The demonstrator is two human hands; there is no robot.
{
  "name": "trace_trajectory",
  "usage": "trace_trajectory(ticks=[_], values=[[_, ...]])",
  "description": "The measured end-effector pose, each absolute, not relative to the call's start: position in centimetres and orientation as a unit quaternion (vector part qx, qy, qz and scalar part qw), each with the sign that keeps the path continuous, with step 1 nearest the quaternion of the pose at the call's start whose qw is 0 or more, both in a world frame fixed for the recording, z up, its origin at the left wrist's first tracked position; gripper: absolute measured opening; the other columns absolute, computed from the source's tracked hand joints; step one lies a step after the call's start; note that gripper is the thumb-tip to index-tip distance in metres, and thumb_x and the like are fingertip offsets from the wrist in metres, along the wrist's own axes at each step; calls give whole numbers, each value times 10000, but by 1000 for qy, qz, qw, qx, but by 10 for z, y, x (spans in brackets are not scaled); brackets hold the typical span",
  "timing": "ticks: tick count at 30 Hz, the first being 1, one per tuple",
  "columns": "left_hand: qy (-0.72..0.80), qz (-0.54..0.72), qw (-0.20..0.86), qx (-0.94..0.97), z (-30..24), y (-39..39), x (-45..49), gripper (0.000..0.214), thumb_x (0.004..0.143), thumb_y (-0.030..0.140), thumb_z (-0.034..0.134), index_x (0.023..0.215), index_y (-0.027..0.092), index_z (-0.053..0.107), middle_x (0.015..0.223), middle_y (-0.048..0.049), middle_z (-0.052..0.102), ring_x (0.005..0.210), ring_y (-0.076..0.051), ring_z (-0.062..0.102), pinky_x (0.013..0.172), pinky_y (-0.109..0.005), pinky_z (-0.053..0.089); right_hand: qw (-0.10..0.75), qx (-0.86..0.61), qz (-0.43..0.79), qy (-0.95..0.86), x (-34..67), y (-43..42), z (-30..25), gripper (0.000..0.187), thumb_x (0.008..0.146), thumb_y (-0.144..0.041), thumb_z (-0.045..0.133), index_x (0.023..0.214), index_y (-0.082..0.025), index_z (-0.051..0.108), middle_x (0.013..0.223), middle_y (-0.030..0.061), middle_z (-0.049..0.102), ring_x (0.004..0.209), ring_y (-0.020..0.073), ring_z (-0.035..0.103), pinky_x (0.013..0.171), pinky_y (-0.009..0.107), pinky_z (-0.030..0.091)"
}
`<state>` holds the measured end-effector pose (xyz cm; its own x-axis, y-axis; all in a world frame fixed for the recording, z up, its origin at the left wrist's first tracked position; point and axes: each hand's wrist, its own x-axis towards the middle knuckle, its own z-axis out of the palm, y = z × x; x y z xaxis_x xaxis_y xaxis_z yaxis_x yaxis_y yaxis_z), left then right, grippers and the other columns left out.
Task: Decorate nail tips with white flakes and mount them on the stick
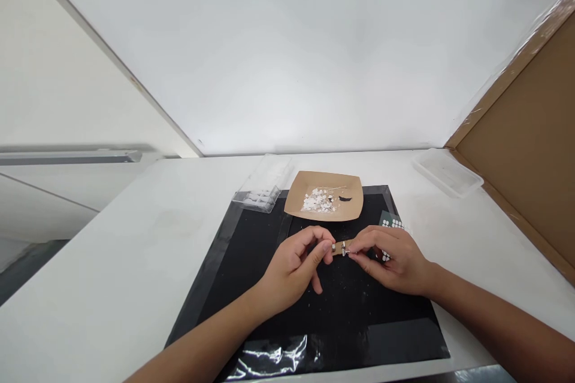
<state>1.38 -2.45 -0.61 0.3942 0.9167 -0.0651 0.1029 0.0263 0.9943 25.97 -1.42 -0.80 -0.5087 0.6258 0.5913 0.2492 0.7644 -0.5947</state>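
Over the black mat [269, 287], my left hand [299, 260] pinches one end of a small brown strip [338, 248]. A tiny whitish piece shows at the left fingertips. My right hand [390, 254] has thumb and index finger closed at the strip's other end, by a small shiny silver piece [344, 249]. Whether the right fingers grip the strip or the silver piece is too small to tell. Partly behind the right hand lies a dark card [389, 219] with rows of white dots.
Beyond the hands, a brown paper tray [299, 187] holds white scraps [318, 200] and a black sliver [345, 198]. A clear compartment box [263, 182] stands left of it. A clear plastic lid or tray [447, 175] lies at the right, near a cardboard panel [530, 149].
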Motion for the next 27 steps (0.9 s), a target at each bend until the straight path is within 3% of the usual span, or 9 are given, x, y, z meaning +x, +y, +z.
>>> trace_trajectory(ticks=[5, 13, 17, 22, 27], values=[[417, 356, 582, 600, -10, -25, 13, 425, 1079, 606, 478, 980, 195, 520, 811, 70, 521, 436, -38, 609, 394, -135, 480, 427, -262, 225, -836, 259, -15, -8, 83, 1016, -178, 669, 1090, -212, 681, 885, 11, 743, 718, 108, 659, 592, 211, 512], [408, 443, 556, 573, -13, -21, 15, 494, 1091, 606, 424, 772, 230, 405, 672, 66, 357, 530, -103, 400, 437, -237, 560, 426, -265, 231, -834, 260, -14, -10, 82, 1011, -175, 682, 1086, -207, 685, 858, 6, 719, 715, 110, 643, 598, 221, 505], [393, 437, 531, 610, -13, -21, 13, 494, 1118, 552, 387, 750, 224, 414, 677, 53, 408, 535, -106, 493, 486, -239, 516, 423, -264, 233, -835, 260, -13, -11, 97, 1011, -173, 679, 1100, -211, 684, 866, 5, 715, 718, 111, 643, 596, 222, 501], [417, 397, 402, 711, -9, -18, 7, 490, 1134, 435, 401, 710, 201, 481, 662, 36, 513, 546, -98, 577, 580, -249, 461, 424, -265, 233, -834, 260, -12, -12, 90, 1008, -172, 686, 1090, -210, 683, 867, 0, 718, 726, 106, 649, 612, 219, 505], [407, 413, 166, 798, -4, -10, 3, 434, 1087, 243, 487, 654, 201, 485, 623, 22, 496, 586, -118, 488, 587, -270, 374, 423, -268, 231, -834, 261, -13, -11, 111, 1007, -172, 688, 1107, -220, 686, 879, -4, 729, 730, 105, 663, 609, 220, 507]])
